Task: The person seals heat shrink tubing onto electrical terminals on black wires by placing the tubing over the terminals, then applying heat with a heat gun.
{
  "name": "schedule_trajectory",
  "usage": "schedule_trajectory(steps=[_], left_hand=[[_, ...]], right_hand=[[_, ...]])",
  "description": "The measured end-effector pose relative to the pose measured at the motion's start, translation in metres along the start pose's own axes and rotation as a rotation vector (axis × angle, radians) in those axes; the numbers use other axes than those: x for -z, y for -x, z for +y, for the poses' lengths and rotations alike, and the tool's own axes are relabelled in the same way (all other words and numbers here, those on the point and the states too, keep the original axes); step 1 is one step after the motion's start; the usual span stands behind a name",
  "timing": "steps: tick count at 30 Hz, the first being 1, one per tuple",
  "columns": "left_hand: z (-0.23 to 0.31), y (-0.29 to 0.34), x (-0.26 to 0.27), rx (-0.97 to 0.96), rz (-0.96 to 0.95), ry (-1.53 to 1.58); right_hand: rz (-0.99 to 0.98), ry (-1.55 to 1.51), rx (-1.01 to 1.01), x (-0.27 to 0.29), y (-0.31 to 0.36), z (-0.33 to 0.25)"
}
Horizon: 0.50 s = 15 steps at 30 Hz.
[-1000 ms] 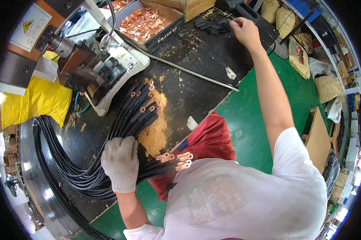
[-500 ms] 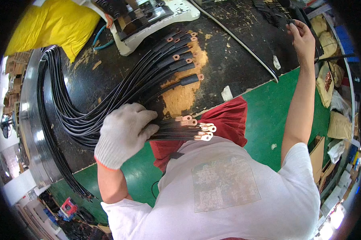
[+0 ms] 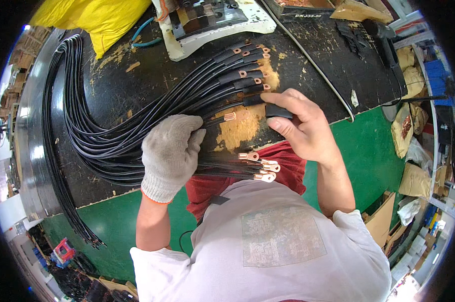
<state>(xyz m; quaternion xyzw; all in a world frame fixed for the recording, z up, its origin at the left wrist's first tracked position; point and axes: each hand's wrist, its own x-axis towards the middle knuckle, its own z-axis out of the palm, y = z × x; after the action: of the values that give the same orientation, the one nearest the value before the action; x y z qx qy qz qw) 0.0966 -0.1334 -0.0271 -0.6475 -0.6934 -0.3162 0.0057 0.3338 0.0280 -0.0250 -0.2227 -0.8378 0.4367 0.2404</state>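
My left hand (image 3: 171, 146), in a knitted grey-white glove, is closed on a black cable (image 3: 215, 121) that ends in a bare copper lug (image 3: 233, 116). Just right of that lug, my bare right hand (image 3: 306, 126) pinches a short black sleeve (image 3: 278, 111) between thumb and fingers. The sleeve and the lug are apart. Beyond them, several cables with black sleeves (image 3: 231, 77) over their ends lie fanned out, their copper lug tips (image 3: 257, 80) showing. Nearer my body, several cables with bare copper lugs (image 3: 264, 171) stick out past the table edge.
The cable bundle (image 3: 86, 126) bends in a loop across the dark, worn table (image 3: 308, 75). A white-based machine (image 3: 222, 30) and a yellow bag (image 3: 106, 25) stand at the back. Small black pieces (image 3: 352, 39) and a black-handled tool (image 3: 383, 43) lie at the far right.
My right hand has come from the far right of the table to the cable ends, bringing a black sleeve. My left hand now has one bare-lugged cable set apart from the nearer group.
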Motion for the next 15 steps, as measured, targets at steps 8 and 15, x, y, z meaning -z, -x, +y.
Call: schedule_trajectory(steps=[8, 15], left_hand=[[-0.009, 0.006, -0.004, -0.028, 0.093, 0.138], [-0.006, 0.006, -0.003, -0.022, 0.102, 0.139]], right_hand=[[-0.013, -0.136, -0.1, -0.02, -0.001, 0.002], [0.013, -0.397, -0.173, -0.032, 0.0, 0.0]])
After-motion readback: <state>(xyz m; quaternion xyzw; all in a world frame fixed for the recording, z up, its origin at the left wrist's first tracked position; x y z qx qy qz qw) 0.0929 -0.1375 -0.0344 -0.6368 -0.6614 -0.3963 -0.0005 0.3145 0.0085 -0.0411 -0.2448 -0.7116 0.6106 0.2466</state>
